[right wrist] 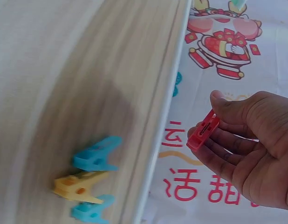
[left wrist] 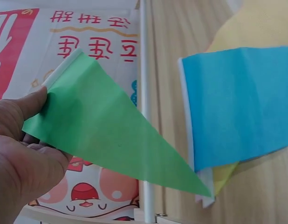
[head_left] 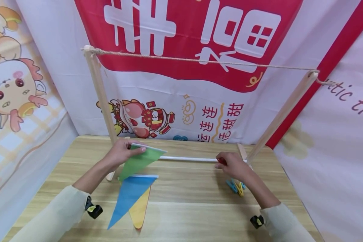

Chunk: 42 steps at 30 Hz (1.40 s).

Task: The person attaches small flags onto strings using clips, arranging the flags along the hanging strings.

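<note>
A green triangular pennant [head_left: 141, 159] with a white top edge is pinched by my left hand [head_left: 121, 153], thumb on its face. Its tip hangs over a blue pennant [head_left: 131, 193], which lies partly on a yellow pennant [head_left: 140, 208] on the table. My right hand [head_left: 233, 164] holds a small red clothespin [right wrist: 203, 131] between thumb and fingers, raised off the table. Below that hand lie blue clothespins [right wrist: 96, 154] and a yellow clothespin [right wrist: 78, 185]. A string [head_left: 181, 59] runs between two wooden posts, above both hands.
The left wooden post [head_left: 101, 90] and right wooden post [head_left: 282, 114] stand near the table's back edge. A white rod [head_left: 190, 159] spans low between them. Behind hangs a printed cloth [head_left: 157, 80], and more cloth borders both sides of the wooden table [head_left: 199, 215].
</note>
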Tool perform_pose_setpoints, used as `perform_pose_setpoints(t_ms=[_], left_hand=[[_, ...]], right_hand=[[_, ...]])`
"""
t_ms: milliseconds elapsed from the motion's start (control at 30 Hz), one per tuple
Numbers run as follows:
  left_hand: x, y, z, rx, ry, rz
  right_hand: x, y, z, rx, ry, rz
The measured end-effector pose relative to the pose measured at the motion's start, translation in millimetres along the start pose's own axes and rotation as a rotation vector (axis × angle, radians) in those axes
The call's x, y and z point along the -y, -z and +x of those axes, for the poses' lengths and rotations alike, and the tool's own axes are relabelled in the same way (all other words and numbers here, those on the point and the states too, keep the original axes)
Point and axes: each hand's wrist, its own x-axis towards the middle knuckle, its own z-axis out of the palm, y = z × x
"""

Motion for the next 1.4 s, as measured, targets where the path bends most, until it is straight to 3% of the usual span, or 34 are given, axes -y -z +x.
perform_pose_setpoints(t_ms=[300, 533, 800, 1033, 1400], left_hand=[[-14.1, 8.2, 0.9, -0.036, -0.011, -0.125], [-26.8, 13.9, 3.7, -0.095, -0.01, -0.164], [-43.0, 21.4, 8.2, -0.132, -0.07, -0.219], [-49.9, 23.9, 9.0, -0.133, -0.063, -0.267], [-62.5, 29.6, 15.2, -0.134, -0.093, -0.271]], right_hand=[[12, 23, 9, -0.037, 0.033, -0.001], [24, 39, 16, -0.092, 0.093, -0.035], [37, 52, 23, -0.105, 0.093, -0.03], [48, 60, 24, -0.103, 0.071, 0.004], [53, 75, 28, -0.205, 0.156, -0.008]])
